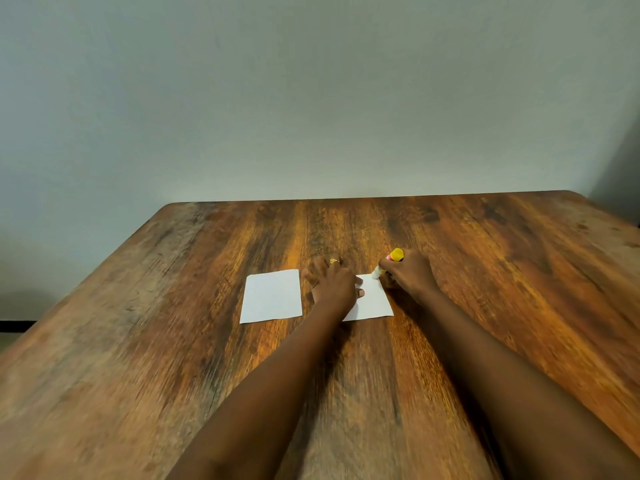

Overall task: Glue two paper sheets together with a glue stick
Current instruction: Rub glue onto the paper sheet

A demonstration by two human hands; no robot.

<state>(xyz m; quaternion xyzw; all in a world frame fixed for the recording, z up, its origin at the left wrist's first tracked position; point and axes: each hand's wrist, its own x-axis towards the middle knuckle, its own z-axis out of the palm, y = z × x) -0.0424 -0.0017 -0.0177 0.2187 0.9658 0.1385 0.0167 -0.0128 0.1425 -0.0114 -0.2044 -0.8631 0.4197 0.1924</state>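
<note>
So, right hand curled round glue stick, white tip down on far edge of right sheet; left hand flat, fingers spread wide, pinning same sheet's left side; second sheet lies just left, on wooden table.

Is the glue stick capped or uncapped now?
Uncapped, it seems: the glue stick shows a bare white tip below the right hand, touching the right sheet.

Wide bare table left, right, beyond; blocked mid-table by flat left sheet, left hand on right sheet, right hand gripping glue stick.
</note>
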